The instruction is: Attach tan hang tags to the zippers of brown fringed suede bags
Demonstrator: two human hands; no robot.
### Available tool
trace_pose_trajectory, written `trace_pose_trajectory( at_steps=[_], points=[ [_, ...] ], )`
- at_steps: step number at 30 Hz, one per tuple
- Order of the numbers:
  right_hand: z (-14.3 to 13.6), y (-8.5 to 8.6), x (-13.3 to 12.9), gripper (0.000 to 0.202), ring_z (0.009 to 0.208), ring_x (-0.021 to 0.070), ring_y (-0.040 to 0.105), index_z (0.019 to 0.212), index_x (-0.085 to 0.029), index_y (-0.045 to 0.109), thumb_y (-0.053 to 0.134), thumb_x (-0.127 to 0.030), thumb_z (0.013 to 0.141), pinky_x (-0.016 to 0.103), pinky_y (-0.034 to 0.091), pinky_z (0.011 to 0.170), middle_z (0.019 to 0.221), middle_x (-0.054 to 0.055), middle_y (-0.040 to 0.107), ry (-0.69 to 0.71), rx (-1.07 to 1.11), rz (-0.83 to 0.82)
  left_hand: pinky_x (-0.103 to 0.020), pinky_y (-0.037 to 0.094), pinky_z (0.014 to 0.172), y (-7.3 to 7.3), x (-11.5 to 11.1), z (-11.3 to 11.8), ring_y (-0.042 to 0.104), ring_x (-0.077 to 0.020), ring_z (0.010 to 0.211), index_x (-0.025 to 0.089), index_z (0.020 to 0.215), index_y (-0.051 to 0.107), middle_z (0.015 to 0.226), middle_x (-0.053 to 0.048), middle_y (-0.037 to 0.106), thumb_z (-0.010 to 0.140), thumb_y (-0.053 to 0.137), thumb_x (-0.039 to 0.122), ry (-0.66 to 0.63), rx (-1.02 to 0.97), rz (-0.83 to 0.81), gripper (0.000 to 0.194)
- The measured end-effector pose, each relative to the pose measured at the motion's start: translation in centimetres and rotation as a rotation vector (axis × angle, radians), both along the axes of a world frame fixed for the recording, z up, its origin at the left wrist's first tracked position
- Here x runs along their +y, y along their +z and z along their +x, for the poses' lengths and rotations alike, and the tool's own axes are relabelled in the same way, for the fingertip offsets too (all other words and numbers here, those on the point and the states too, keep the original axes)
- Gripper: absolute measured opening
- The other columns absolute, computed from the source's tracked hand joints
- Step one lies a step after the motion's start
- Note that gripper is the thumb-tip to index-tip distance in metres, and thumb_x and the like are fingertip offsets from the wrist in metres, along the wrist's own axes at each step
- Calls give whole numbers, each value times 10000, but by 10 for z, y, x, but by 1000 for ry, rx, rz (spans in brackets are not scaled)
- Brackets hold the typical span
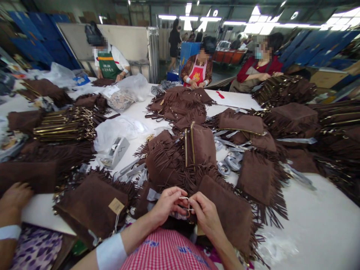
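Close to my body, my left hand (168,204) and my right hand (207,213) meet with their fingertips together. A thin pale cord (184,198) is pinched between them and bends in a small loop. Something shiny, perhaps clear plastic or metal, shows under my left fingers, but I cannot make it out. Just right of my right hand lies a brown suede-like fringed bag (229,210). Left of my left forearm rests another brown fringed bag (90,200) with a tan paper tag (116,206) on a white string. Directly beneath my hands the surface is mostly hidden.
More brown bags (201,146) with gold zips are piled ahead on the white table (332,210). A grey tape dispenser (116,150) stands ahead to the left. Another person's hand (17,197) touches a bag at far left. Several co-workers sit across the table.
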State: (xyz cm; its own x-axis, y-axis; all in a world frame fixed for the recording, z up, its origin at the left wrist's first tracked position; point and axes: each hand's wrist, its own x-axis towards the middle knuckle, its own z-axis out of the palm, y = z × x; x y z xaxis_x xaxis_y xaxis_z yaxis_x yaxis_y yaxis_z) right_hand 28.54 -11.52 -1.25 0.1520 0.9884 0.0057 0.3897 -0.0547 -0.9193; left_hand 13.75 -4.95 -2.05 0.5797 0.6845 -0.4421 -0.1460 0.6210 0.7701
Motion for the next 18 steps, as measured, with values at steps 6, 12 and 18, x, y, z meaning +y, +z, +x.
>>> trace_pose_trajectory(
  at_steps=[6, 12, 18],
  points=[
    [0, -4, 2, 291, 623, 138, 526, 672, -216, 531, 472, -309, 941, 231, 420, 580, 672, -17, 531, 17, -14, -23, -221, 463, 514, -3, 0, 0, 569, -98, 495, 105, 851, 668, 681, -19, 665, 679, 752, 367, -52, 92, 155, 324],
    [0, -6, 1, 293, 624, 131, 512, 681, -218, 513, 454, -301, 956, 234, 400, 595, 680, -25, 518, 57, -59, -3, -212, 425, 468, -6, 2, 4, 523, -95, 467, 141, 745, 576, 622, 12, 608, 739, 648, 395, -55, 179, 266, 263],
    [-2, -4, 2, 245, 662, 151, 525, 715, -223, 528, 452, -293, 938, 255, 410, 627, 703, -10, 541, -34, -74, 31, -200, 391, 525, -1, 5, -6, 508, -97, 562, 153, 736, 580, 637, 24, 564, 755, 614, 295, -216, 224, 382, 147]
  ],
)
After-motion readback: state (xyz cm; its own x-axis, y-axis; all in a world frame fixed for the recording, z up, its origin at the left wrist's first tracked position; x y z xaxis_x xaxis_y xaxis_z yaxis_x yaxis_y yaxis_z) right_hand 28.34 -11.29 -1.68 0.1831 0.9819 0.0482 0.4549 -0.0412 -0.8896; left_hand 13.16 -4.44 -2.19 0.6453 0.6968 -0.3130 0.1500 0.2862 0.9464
